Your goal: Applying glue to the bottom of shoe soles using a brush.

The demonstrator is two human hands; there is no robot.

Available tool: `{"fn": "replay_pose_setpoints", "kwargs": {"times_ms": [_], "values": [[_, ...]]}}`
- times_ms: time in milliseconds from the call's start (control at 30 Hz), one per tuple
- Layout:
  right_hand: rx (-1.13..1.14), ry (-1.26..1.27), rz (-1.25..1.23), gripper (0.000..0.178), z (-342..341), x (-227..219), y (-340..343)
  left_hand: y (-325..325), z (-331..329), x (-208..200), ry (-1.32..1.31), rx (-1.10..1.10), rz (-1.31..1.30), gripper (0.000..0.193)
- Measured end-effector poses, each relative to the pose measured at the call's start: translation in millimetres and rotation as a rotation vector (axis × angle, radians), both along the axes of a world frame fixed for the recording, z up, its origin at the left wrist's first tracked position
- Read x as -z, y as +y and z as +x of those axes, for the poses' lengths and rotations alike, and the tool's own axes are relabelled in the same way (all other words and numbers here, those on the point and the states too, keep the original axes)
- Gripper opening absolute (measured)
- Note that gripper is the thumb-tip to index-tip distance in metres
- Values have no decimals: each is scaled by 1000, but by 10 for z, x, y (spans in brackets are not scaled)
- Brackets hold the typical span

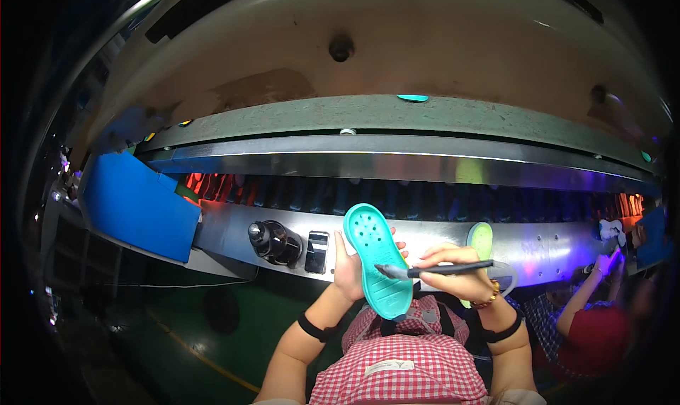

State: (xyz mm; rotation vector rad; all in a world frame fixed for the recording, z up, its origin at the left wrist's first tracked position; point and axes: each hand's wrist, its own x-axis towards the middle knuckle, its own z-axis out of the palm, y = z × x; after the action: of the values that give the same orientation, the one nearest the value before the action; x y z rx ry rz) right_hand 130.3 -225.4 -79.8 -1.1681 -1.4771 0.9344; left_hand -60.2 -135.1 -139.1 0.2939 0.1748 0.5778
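A turquoise shoe sole (375, 243), with a group of small holes near its far end, is tilted up in front of my body. My left hand (347, 272) grips it from behind, the thumb along its left edge and fingertips showing past the right edge. In my right hand (457, 276) is a brush (464, 267) with a black handle, pinched between thumb and fingers. Its bristle tip, whitish and dark, lies over the middle of the sole and appears to touch it. A light green sole (480, 239) rests on the metal ledge just beyond my right hand.
On the metal ledge (227, 228) stand a dark bottle (275, 243) and a black phone-like device (317, 252). Behind runs a metal rail (397, 166) below a green conveyor belt (297, 115) carrying a turquoise piece (413, 98). A blue panel (134, 207) is left; a co-worker's arm (584, 292) is right.
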Motion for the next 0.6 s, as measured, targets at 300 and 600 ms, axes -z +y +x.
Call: {"fn": "replay_pose_setpoints", "kwargs": {"times_ms": [300, 600], "values": [[-226, -264, 248, 19, -291, -174, -172, -18, 68, -198, 78, -296, -26, 92], [-267, -68, 241, 19, -300, -261, -33, -32, 162, -284, -144, -403, 93, 88]]}}
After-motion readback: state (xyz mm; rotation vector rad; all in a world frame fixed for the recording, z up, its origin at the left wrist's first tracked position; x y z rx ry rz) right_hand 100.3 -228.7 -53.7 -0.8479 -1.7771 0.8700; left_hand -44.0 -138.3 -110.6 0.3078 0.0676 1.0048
